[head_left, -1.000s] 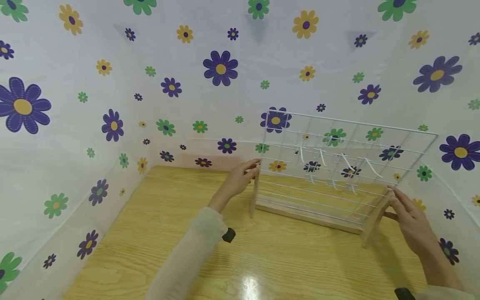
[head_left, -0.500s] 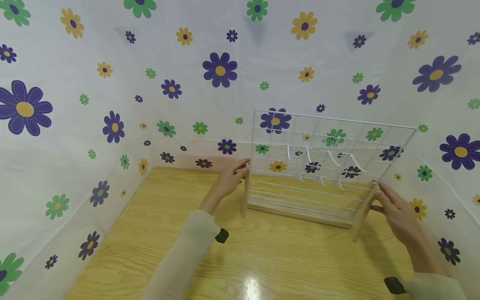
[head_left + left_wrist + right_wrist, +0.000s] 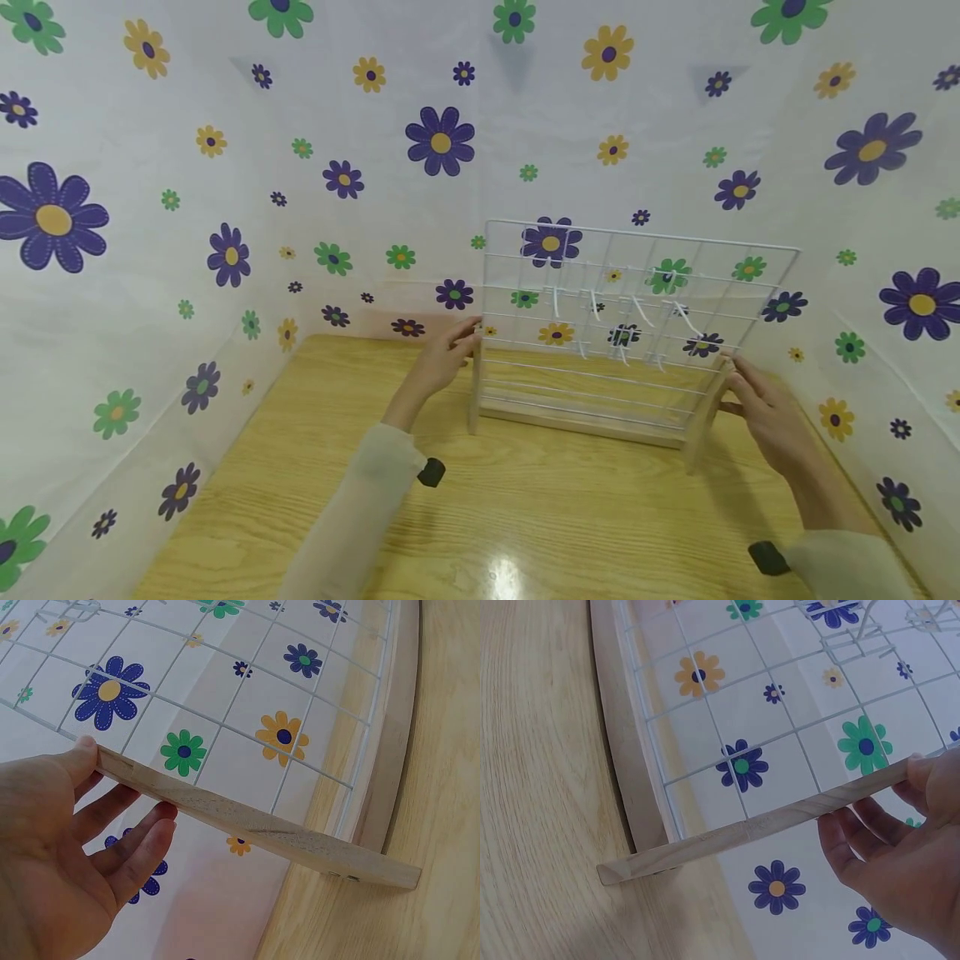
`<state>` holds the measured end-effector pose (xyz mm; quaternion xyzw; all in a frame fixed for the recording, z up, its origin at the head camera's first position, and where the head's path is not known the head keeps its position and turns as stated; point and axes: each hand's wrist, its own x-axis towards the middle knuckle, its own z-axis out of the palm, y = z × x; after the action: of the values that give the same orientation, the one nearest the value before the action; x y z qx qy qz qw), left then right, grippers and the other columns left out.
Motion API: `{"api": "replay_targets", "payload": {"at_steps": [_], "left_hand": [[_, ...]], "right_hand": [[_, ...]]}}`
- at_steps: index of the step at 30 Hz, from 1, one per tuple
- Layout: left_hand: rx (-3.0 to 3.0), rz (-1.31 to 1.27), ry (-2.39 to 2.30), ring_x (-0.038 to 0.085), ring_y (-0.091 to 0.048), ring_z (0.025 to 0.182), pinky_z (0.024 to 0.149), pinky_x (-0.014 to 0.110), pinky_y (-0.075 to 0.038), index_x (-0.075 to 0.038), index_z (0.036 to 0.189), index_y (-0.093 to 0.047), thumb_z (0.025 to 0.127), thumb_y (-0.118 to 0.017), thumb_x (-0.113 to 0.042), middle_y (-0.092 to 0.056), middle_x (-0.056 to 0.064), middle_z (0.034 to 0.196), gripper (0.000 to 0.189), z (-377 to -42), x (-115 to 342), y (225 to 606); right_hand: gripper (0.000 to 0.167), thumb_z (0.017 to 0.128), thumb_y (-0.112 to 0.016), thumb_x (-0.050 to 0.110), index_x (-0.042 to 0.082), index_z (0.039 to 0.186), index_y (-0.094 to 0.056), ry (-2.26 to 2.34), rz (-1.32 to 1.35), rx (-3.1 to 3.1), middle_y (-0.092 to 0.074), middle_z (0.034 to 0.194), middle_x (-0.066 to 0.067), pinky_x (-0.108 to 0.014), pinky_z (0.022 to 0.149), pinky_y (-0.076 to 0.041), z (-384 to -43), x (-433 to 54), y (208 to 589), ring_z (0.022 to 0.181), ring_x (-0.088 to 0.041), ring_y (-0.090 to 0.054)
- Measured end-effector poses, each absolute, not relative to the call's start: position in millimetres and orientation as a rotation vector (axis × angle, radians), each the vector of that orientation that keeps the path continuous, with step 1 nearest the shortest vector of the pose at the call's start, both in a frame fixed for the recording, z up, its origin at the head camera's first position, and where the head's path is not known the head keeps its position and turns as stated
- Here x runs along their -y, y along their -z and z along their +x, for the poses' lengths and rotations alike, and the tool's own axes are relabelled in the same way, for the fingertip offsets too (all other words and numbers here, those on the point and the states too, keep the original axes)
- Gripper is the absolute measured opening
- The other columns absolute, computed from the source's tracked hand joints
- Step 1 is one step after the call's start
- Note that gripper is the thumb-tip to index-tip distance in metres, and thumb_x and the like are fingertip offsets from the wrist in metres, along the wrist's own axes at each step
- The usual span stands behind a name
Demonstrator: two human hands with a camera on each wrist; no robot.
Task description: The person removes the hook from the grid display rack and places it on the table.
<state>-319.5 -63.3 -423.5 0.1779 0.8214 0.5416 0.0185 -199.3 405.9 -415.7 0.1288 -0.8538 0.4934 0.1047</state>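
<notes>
A white wire grid rack (image 3: 643,235) stands on the table in a wooden frame, turned slightly and leaning back. Several white hooks (image 3: 642,312) hang on its wires in two rows. My left hand (image 3: 437,363) pinches the upper end of the left wooden side piece (image 3: 247,817), thumb on one face and fingers behind it. On the other side, my right hand (image 3: 768,417) grips the top of the right wooden side piece (image 3: 742,831) in the same way. A wooden crossbar (image 3: 581,423) joins both side pieces at the bottom.
Under the rack spreads a wood-grain table (image 3: 300,483). White flower-printed sheeting (image 3: 390,125) encloses it at the back, left and right. The back sheet is close behind the rack.
Both hands have moved the rack leftward along the table, its right side coming away from the right sheet. The grip on each side piece stays the same.
</notes>
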Motion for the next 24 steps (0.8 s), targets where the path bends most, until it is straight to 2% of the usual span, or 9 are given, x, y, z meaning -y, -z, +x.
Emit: {"api": "replay_targets", "payload": {"at_steps": [3,6,8,17,21,22,24], "left_hand": [[-2.547,0.551,-1.679,0.030,-0.063,0.120,0.100,0.042,-0.058,-0.024,0.158,-0.046,0.112,-0.048,-0.033,-0.055,0.011,0.149,0.047,-319.2,66.9,422.3],[-2.557,0.548,-1.665,0.031,-0.063,0.120,0.099,0.042,-0.059,-0.023,0.158,-0.046,0.112,-0.048,-0.032,-0.055,0.011,0.149,0.047,-318.7,70.0,420.6],[-2.562,0.534,-1.660,0.031,-0.064,0.119,0.098,0.042,-0.059,-0.023,0.158,-0.046,0.112,-0.048,-0.031,-0.055,0.011,0.150,0.046,-318.3,72.0,419.5],[-2.579,0.521,-1.671,0.032,-0.064,0.118,0.096,0.041,-0.061,-0.022,0.158,-0.046,0.111,-0.050,-0.031,-0.056,0.013,0.149,0.048,-321.4,84.7,421.7],[-2.579,0.496,-1.673,0.031,-0.065,0.119,0.096,0.040,-0.061,-0.024,0.158,-0.046,0.111,-0.050,-0.033,-0.056,0.012,0.149,0.048,-320.9,90.8,421.1],[-2.580,0.499,-1.671,0.032,-0.065,0.119,0.096,0.040,-0.061,-0.022,0.158,-0.045,0.111,-0.050,-0.032,-0.056,0.013,0.149,0.048,-320.8,92.0,420.9],[-2.576,0.496,-1.669,0.032,-0.064,0.120,0.096,0.040,-0.061,-0.022,0.158,-0.045,0.111,-0.050,-0.032,-0.056,0.013,0.149,0.048,-320.5,94.6,421.0]], "right_hand": [[0.057,0.116,-0.028,0.025,-0.003,0.163,-0.013,-1.476,0.341,2.538,-0.033,0.153,-0.034,-0.009,0.087,-0.054,-199.8,-402.8,414.8,0.114,0.011,-0.049],[0.060,0.116,-0.028,0.027,-0.007,0.162,-0.008,-1.509,0.329,2.537,-0.022,0.156,-0.043,-0.008,0.087,-0.053,-201.4,-400.2,414.9,0.113,0.014,-0.046],[0.062,0.116,-0.028,0.028,-0.008,0.161,-0.006,-1.537,0.325,2.535,-0.014,0.158,-0.044,-0.007,0.087,-0.052,-202.7,-398.4,415.0,0.113,0.015,-0.044],[0.060,0.115,-0.030,0.031,0.003,0.165,-0.012,-1.507,0.328,2.581,-0.016,0.164,-0.034,-0.011,0.090,-0.053,-208.2,-389.2,413.5,0.114,0.013,-0.047],[0.063,0.115,-0.029,0.035,0.004,0.165,-0.008,-1.497,0.283,2.635,-0.013,0.165,-0.033,-0.033,0.103,-0.055,-210.9,-385.5,411.7,0.111,0.007,-0.053],[0.063,0.115,-0.029,0.036,0.004,0.165,-0.007,-1.493,0.277,2.647,-0.012,0.166,-0.032,-0.037,0.105,-0.054,-211.1,-384.6,411.3,0.111,0.003,-0.056],[0.064,0.115,-0.028,0.037,0.005,0.165,-0.005,-1.516,0.282,2.650,-0.008,0.167,-0.030,-0.055,0.110,-0.046,-211.6,-382.8,410.5,0.116,-0.007,-0.058]]}}
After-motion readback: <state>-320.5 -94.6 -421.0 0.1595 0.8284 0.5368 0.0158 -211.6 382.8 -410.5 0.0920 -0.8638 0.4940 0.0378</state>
